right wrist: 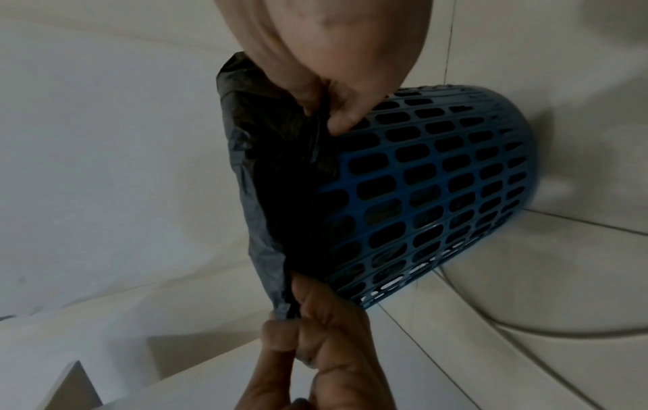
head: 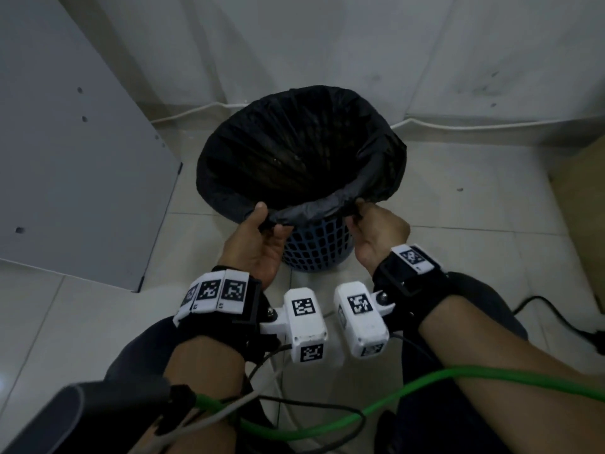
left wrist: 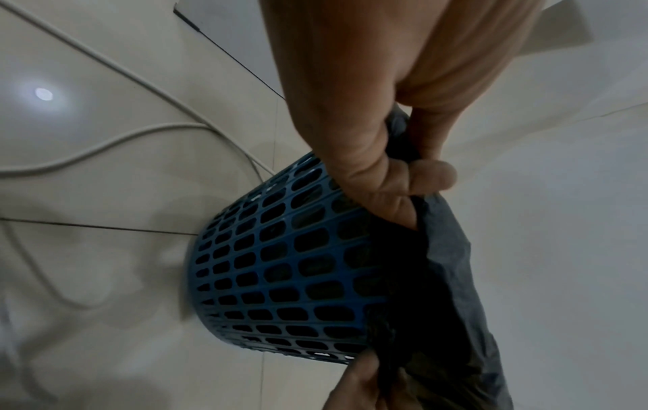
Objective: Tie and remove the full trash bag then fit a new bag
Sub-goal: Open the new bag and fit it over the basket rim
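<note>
A black trash bag (head: 294,149) lines a blue lattice bin (head: 314,247) standing on the tiled floor in a corner. Its edge is folded over the bin's rim. My left hand (head: 262,221) pinches the bag's hem at the near left of the rim, thumb on top. My right hand (head: 363,214) pinches the hem at the near right. In the left wrist view the left hand (left wrist: 403,177) grips the bag (left wrist: 449,249) beside the bin (left wrist: 280,263). In the right wrist view the right hand (right wrist: 329,111) holds the bag (right wrist: 270,155) against the bin (right wrist: 438,180).
A grey cabinet panel (head: 72,165) stands close on the left. White walls (head: 327,44) close the corner behind the bin. A white cable (head: 458,126) runs along the wall base. Green (head: 393,398) and black cables trail near my forearms.
</note>
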